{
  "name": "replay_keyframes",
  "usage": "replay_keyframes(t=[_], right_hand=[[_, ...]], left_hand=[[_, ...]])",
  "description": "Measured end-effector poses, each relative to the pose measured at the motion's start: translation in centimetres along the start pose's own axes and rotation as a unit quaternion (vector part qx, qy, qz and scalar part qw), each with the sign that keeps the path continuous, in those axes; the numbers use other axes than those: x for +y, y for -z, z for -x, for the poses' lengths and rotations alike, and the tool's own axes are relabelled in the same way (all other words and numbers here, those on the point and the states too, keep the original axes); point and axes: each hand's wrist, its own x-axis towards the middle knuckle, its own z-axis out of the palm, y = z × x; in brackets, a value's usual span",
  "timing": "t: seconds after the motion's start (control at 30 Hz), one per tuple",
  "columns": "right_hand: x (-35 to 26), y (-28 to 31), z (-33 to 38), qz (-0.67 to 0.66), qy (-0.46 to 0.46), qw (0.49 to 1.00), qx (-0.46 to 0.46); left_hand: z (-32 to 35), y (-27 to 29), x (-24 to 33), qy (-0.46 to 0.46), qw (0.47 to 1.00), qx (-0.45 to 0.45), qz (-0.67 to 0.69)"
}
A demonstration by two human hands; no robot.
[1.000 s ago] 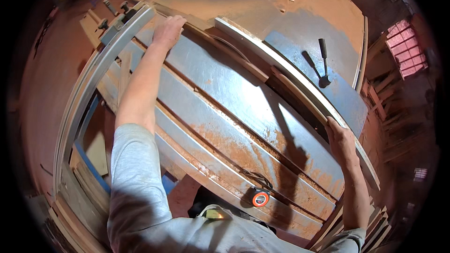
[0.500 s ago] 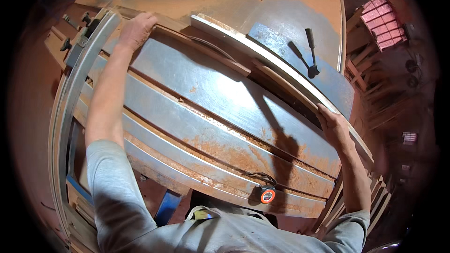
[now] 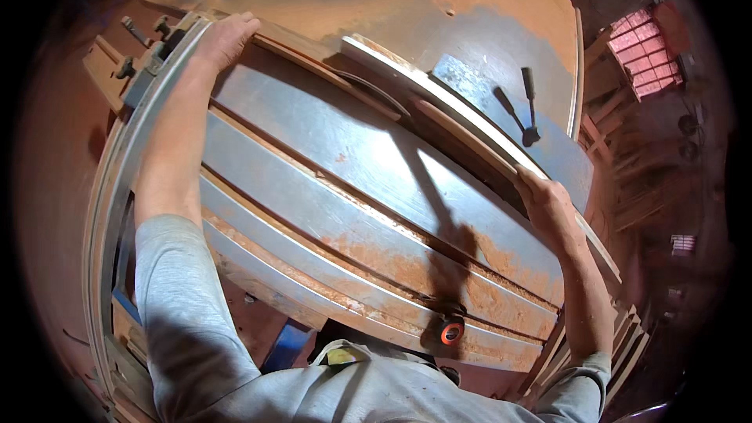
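Observation:
At the far left, my left hand (image 3: 227, 37) is closed over a long reddish-brown wooden strip (image 3: 321, 70) lying across the metal saw table (image 3: 313, 121). A thin curved blade edge (image 3: 372, 90) shows beside this strip. Further right, a second wooden strip (image 3: 462, 135) lies along the near side of a pale straight fence (image 3: 439, 86). My right hand (image 3: 544, 197) grips the near end of this strip by the fence, its thumb hidden. Between the two strips' ends there is a small gap.
A round orange-and-black tape measure (image 3: 452, 334) lies at the table's near edge. Sawdust fills the table's long grooves. Beyond the fence stands a black two-armed lever (image 3: 531, 135). Clamp knobs (image 3: 125, 68) sit at the left rail, and wood offcuts (image 3: 627, 337) are stacked at right.
Both wooden strips have slid leftward along the fence, and both my hands have moved left with them. The view has shifted slightly.

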Motion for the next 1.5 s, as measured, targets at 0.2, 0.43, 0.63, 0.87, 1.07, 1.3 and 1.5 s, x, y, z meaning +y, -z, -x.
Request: replay_keyframes(t=[0.2, 0.43, 0.63, 0.87, 1.07, 1.3, 1.5], right_hand=[[-5.7, 2.6, -9.1, -0.032, 0.041, 0.998, -0.030], [-11.2, 7.9, -17.8, -0.013, 0.060, 0.989, -0.132], [-4.4, 9.1, -12.9, -0.196, -0.004, 0.981, -0.001], [-2.2, 6.3, -3.1, -0.311, -0.042, 0.949, 0.028], [-2.2, 4.2, 4.5, -0.346, -0.057, 0.936, 0.016], [-2.6, -2.3, 15.8, -0.336, -0.167, 0.926, -0.037], [-6.4, -7.5, 25.0, -0.281, -0.306, 0.908, -0.048]], left_hand=[[-2.2, 6.0, 0.8, -0.100, 0.990, 0.035, -0.090], [0.5, 17.6, -7.0, 0.007, 0.988, 0.049, -0.148], [17.3, 18.0, -0.4, 0.300, 0.944, -0.126, 0.053], [33.9, 13.6, 11.9, 0.550, 0.662, -0.246, 0.445], [26.4, 12.3, 7.9, 0.444, 0.853, -0.211, 0.175], [3.5, 2.2, 0.3, 0.525, 0.700, -0.071, 0.480], [-6.8, -0.8, 2.8, 0.583, 0.733, -0.078, 0.341]])
